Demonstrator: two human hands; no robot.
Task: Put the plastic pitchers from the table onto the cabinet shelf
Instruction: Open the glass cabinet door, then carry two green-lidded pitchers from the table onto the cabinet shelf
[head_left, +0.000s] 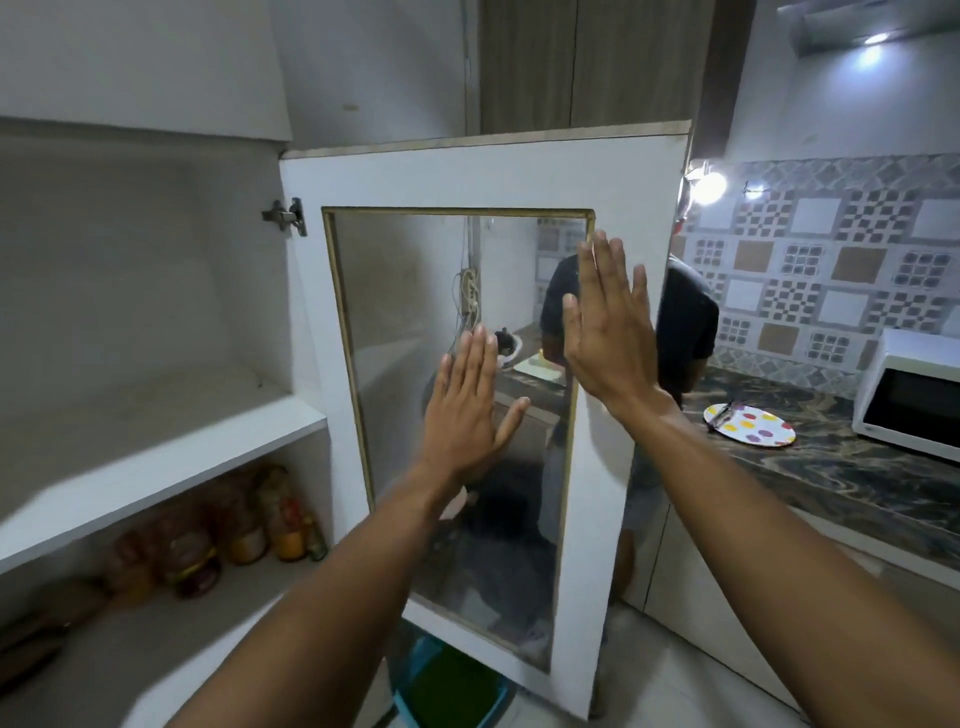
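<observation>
Left hand (462, 410), right hand (608, 332): both flat, spread wide, empty, before white glass-paned cabinet door (467, 171). Bare white upper cabinet shelf (171, 441): left, nearer left hand. Plastic pitchers: none in view.

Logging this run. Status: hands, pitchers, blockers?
Left hand and right hand open, empty, raised before open cabinet door. No pitchers in view. Upper shelf bare.

A white microwave (911, 397) stands far right on the dark marble desk (852, 483), a dotted plate (750, 424) left of it, jars (244, 530) lower left
</observation>
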